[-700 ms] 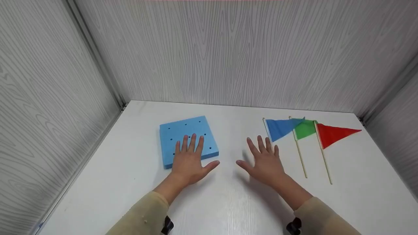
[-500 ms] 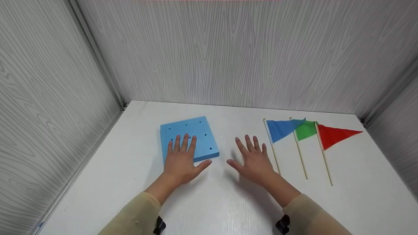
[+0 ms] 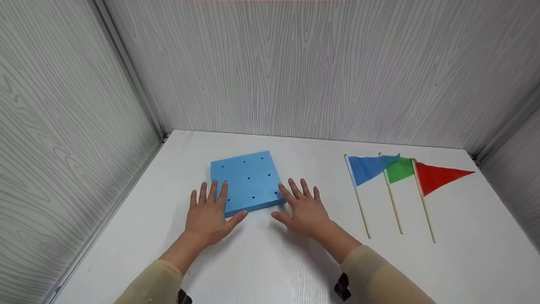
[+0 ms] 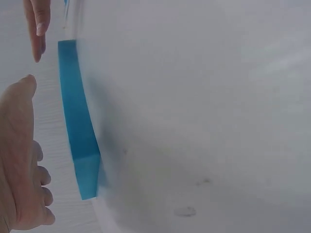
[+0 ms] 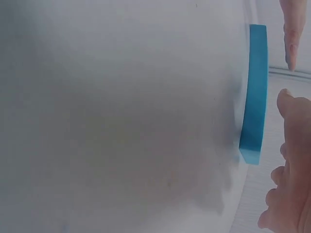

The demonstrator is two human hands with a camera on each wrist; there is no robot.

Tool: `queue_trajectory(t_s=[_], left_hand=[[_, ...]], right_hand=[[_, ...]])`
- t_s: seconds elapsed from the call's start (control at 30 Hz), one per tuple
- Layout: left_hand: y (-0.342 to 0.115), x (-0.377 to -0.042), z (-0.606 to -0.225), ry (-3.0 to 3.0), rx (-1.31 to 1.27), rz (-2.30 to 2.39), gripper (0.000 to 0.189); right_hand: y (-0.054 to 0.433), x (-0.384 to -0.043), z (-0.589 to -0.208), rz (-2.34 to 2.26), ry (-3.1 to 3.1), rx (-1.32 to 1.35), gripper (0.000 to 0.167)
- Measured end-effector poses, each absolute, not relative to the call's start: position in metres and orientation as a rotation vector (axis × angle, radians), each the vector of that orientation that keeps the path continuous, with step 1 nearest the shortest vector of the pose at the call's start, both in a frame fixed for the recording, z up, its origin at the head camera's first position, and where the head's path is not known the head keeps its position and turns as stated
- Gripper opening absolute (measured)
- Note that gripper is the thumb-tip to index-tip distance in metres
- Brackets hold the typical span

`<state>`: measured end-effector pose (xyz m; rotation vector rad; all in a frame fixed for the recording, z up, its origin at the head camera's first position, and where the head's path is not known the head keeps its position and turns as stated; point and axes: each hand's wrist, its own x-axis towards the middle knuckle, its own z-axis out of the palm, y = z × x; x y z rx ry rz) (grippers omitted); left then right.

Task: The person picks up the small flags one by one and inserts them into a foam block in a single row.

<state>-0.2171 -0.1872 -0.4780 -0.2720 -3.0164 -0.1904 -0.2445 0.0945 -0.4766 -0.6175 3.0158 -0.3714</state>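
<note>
A flat blue foam block [image 3: 249, 185] with several small holes in its top lies on the white table. My left hand [image 3: 207, 221], fingers spread, is over its near left corner and holds nothing. On the other side, my right hand [image 3: 306, 212] is spread too, its index fingertip overlapping the block's near right corner in the head view. Both wrist views show a gap between the block's side [image 4: 77, 102] and the hand above it. Three pennants on thin sticks lie to the right: a blue flag [image 3: 368, 169], a green flag [image 3: 400, 169] and a red flag [image 3: 438, 176].
The white tabletop [image 3: 261, 266] is walled by grey wood-grain panels at the back [image 3: 295, 71] and left [image 3: 63, 126], with another panel on the right. The blue flag's tip overlaps the green one, and the green flag reaches the red flag's stick.
Both hands have moved left and slightly nearer to me; the left hand uncovers most of the block, and the right hand comes to its near right corner. The block and flags stay put.
</note>
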Motion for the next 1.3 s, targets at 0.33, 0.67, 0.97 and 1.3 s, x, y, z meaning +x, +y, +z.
queue_trajectory(t_s=[0.33, 0.67, 0.97, 1.3], left_hand=[[-0.191, -0.207, -0.490, -3.114, -0.254, -0.231, 0.105], [-0.188, -0.208, -0.493, -3.141, -0.279, -0.267, 0.105], [-0.168, -0.212, -0.491, -3.140, -0.348, -0.243, 0.104], [-0.140, -0.219, -0.489, -3.129, -0.445, -0.243, 0.103]], right_hand=[[0.084, -0.241, -0.484, -0.203, 2.976, -0.651, 0.085], [0.090, -0.237, -0.484, -0.206, 2.990, -0.652, 0.082], [0.112, -0.230, -0.484, -0.176, 3.016, -0.631, 0.082], [0.145, -0.216, -0.483, -0.209, 3.027, -0.592, 0.081]])
